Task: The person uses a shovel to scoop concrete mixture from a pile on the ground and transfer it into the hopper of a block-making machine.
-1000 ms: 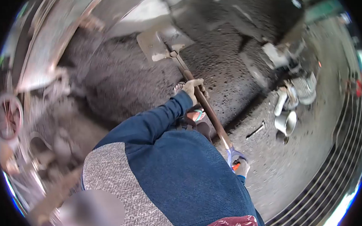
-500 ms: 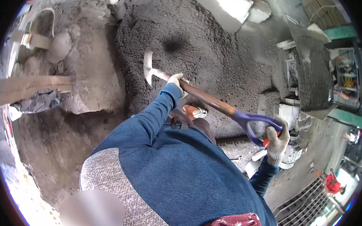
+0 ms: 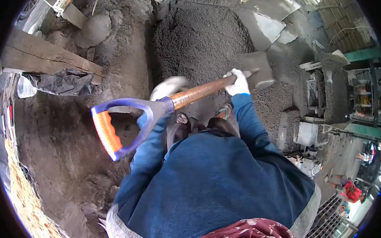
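Observation:
A shovel [image 3: 202, 91] with a wooden shaft hangs slantwise in front of my body. Its purple and orange D-handle is at the left and its flat grey blade at the right, over the dark gravelly mix [image 3: 199, 37]. My right hand [image 3: 238, 82], in a white glove, is closed round the shaft near the blade. Beside the upper shaft, close to the handle's collar, is my gloved left hand [image 3: 168, 87]. It is smeared by motion, so its fingers and any hold on the shaft cannot be made out.
A wooden beam [image 3: 47, 55] and black plastic [image 3: 67, 82] lie at the left. Stone slabs [image 3: 269, 26] stand at the upper right. A metal frame [image 3: 363, 94] and a mix-covered board [image 3: 336, 91] are at the right. A person in red [image 3: 352, 192] is far off at the lower right.
The shovel has swung round: its handle went from right to left and its blade from left to right. My right hand has left the D-handle for the lower shaft; my left hand has moved left.

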Available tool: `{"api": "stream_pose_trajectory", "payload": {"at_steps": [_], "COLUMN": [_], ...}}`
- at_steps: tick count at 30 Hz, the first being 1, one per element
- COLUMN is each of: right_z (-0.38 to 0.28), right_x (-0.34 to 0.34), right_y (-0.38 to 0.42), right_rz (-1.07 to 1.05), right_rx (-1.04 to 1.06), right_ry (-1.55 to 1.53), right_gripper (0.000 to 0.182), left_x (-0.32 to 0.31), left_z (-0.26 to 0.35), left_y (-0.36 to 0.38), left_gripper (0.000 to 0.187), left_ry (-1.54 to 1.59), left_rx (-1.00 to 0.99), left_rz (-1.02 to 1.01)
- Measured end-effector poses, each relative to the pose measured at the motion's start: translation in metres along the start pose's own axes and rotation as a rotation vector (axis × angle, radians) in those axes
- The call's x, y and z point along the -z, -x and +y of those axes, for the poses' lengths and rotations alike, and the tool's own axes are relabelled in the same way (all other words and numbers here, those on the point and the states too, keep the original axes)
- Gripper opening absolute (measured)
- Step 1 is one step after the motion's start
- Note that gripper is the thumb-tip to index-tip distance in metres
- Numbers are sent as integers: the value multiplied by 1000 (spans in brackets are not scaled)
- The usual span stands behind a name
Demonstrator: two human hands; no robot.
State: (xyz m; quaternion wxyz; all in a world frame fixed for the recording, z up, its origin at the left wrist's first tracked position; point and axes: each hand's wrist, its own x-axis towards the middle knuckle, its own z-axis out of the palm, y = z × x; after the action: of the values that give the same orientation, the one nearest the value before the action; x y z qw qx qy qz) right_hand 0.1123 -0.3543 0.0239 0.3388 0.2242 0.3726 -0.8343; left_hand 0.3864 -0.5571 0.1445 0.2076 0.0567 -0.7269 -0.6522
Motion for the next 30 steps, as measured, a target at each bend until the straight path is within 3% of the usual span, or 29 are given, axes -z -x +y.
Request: {"api": "stream_pose_trajectory", "payload": {"at_steps": [1, 2, 3, 4, 7, 10, 11, 13, 15, 16, 17, 18, 20, 22, 24, 25, 26, 27, 28, 30], "right_z": [-9, -18, -27, -35, -41, -4, 18, 82, 154, 195, 262, 344, 326, 324, 332, 332, 334, 341, 311, 246], "right_x": [-7, -12, -19, -30, -57, -66, -59, -24, 10, 42, 108, 186, 130, 85, 58, 55, 64, 69, 64, 54], "right_y": [-13, -20, -25, -31, -62, -95, -108, -130, -109, -92, -90, -83, 33, 84, 85, 67, 26, -38, -128, -285], "right_rz": [49, -18, -85, -84, -53, -85, -106, -65, -24, -50, -47, 48, -75, 167, 326, 272, 62, 36, -68, 29], "right_rx": [50, 107, 160, 186, 129, 36, -32, -107, -286, -391, -402, -830, -919, -1075, -1188, -1149, -1047, -791, -646, -590], "right_ry": [5, 39, 75, 114, 170, 207, 212, 298, 444, 456, 624, 381, 470, 612, 615, 482, 350, 540, 420, 403], "right_gripper": [9, 10, 12, 13, 17, 16, 17, 15, 11, 9, 6, 5, 13, 12, 15, 15, 14, 16, 24, 19], "left_x": [26, 45, 58, 70, 68, 44, 22, -15, -59, -91, -130, -159, -178, -170, -145, -131, -114, -98, -80, -53], "left_z": [35, 64, 79, 90, 50, -8, 2, -29, -66, -76, -83, -53, -17, -23, -47, -65, -87, -110, -139, -193], "left_y": [26, 45, 61, 75, 113, 156, 135, 180, 259, 327, 423, 441, 407, 368, 307, 272, 233, 194, 153, 86], "left_gripper": [42, 52, 63, 79, 77, 61, 62, 62, 55, 51, 56, 54, 50, 47, 44, 43, 43, 42, 42, 42], "left_ry": [534, 942, 1048, 1017, 584, 681, 694, 780, 714, 592, 567, 470, 371, 255, 145, 96, 55, 12, -18, -38], "left_rx": [361, 517, 528, 567, 554, 872, 1004, 1158, 1235, 1109, 1309, 1451, 1561, 1569, 1516, 1469, 1408, 1336, 1274, 1194], "left_rz": [319, 690, 901, 877, 773, 923, 1220, 1308, 1645, 1642, 1919, 2028, 2043, 2010, 1919, 1860, 1796, 1731, 1673, 1613]}}
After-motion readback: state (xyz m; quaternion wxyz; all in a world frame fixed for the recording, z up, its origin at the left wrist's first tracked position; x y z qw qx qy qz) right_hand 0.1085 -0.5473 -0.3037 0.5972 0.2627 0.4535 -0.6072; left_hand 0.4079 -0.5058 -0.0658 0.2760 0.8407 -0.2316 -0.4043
